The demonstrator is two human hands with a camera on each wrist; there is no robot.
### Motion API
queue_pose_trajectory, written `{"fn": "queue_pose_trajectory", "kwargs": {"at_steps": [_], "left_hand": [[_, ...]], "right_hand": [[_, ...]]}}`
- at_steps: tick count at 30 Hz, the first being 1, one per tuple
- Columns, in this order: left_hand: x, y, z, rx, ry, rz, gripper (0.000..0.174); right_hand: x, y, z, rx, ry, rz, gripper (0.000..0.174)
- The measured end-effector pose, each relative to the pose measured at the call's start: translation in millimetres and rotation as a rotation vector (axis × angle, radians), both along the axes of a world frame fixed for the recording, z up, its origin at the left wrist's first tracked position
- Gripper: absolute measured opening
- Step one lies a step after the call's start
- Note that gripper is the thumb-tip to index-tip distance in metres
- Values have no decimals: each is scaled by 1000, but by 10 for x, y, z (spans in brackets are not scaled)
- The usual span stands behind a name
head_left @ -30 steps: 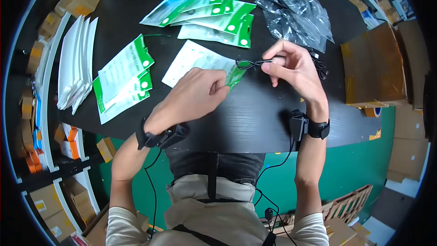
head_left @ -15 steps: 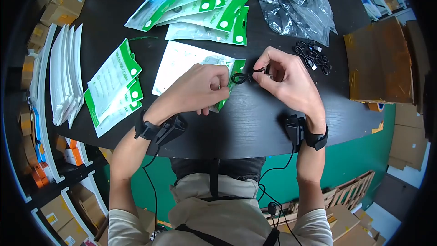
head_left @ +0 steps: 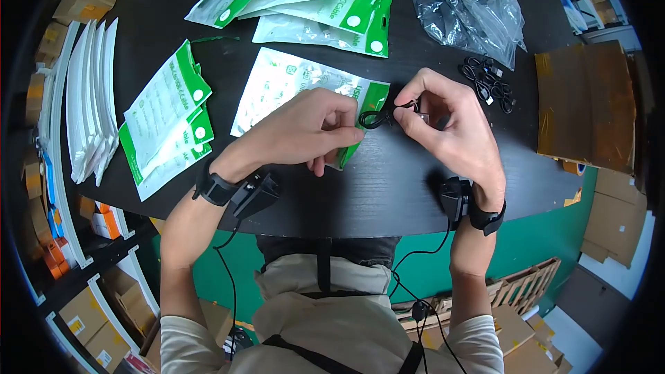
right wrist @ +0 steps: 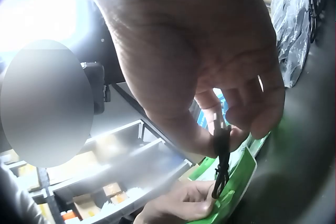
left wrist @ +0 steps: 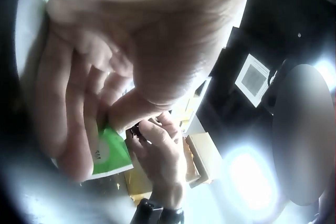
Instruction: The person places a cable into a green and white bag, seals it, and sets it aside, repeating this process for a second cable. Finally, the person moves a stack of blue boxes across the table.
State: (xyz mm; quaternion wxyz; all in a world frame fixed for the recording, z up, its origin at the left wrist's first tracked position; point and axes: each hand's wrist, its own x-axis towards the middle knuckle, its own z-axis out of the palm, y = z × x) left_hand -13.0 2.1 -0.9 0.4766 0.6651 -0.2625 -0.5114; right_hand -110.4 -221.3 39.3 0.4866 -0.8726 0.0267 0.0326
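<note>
Head view: your right grip (head_left: 454,131) pinches a thin black cable (head_left: 374,119), looped into a small coil, at the green end of a white-and-green pouch (head_left: 284,83). Your left grip (head_left: 305,131) pinches that end, and the pouch lies on the black worktop (head_left: 388,187). Loose cables (head_left: 488,83) lie near your right grip. Bare worktop runs to the near edge.

On the worktop (head_left: 388,187), a pouch (head_left: 284,83) lies in the middle, its right end under the left hand (head_left: 305,131). The right hand (head_left: 450,125) is just right of it, with a cable (head_left: 375,119) between the hands at the pouch's end. Behind lies a fan of pouches (head_left: 325,14), and a pile of pouches (head_left: 163,118) lies to the left. To the right are loose cables (head_left: 492,83), with plastic bags (head_left: 471,7) behind them and a cardboard sheet (head_left: 585,104) farther right.
</note>
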Motion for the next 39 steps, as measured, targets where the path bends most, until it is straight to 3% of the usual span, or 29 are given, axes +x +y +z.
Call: {"fn": "queue_pose_trajectory", "kwargs": {"at_steps": [17, 39], "left_hand": [[52, 35, 50, -12, 123, -12, 34], [44, 19, 37, -18, 107, 16, 24]], "right_hand": [[-2, -62, 8, -33, 49, 29, 7], [-7, -57, -33, -100, -8, 12, 9]]}}
